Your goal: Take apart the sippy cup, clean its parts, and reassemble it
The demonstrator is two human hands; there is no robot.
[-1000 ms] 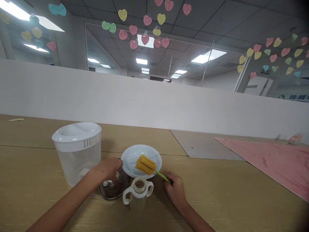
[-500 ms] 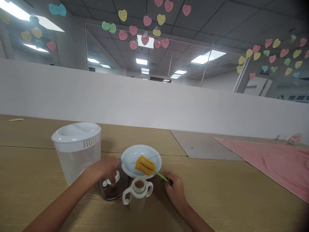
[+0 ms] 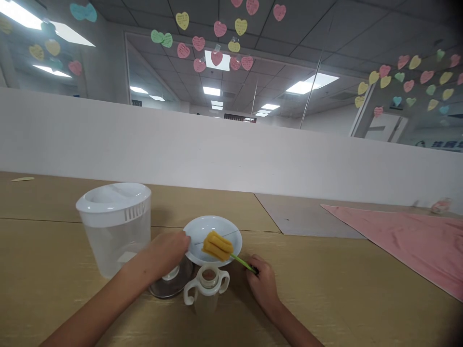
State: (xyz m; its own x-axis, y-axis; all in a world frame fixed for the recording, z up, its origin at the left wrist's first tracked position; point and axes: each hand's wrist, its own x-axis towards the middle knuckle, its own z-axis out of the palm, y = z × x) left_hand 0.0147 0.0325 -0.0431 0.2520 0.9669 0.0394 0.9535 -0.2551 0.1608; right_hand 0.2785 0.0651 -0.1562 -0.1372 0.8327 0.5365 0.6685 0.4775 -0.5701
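Observation:
My right hand point(image 3: 263, 284) is closed round the dark end of a green handle, whose yellow sponge head point(image 3: 217, 246) lies over the white bowl point(image 3: 195, 226). My left hand point(image 3: 172, 249) is at the bowl's left rim with fingers bent; its fingertips are mostly hidden, and whether they grip the rim is unclear. Below that hand lies a round dark lid point(image 3: 168, 289) with a white piece point(image 3: 171, 273) on it, partly covered by the hand. In front of the bowl stands a clear bottle point(image 3: 207, 303), uncapped, with a white two-handled collar.
A large clear pitcher point(image 3: 112, 241) with a white lid stands left of the bowl. A pink cloth point(image 3: 405, 241) covers the right of the table beside a grey sheet point(image 3: 307, 219). A white partition point(image 3: 217, 154) runs along the back.
My left hand has moved up and right, from the white piece on the dark lid to the bowl's left rim. My right hand and the sponge have hardly moved.

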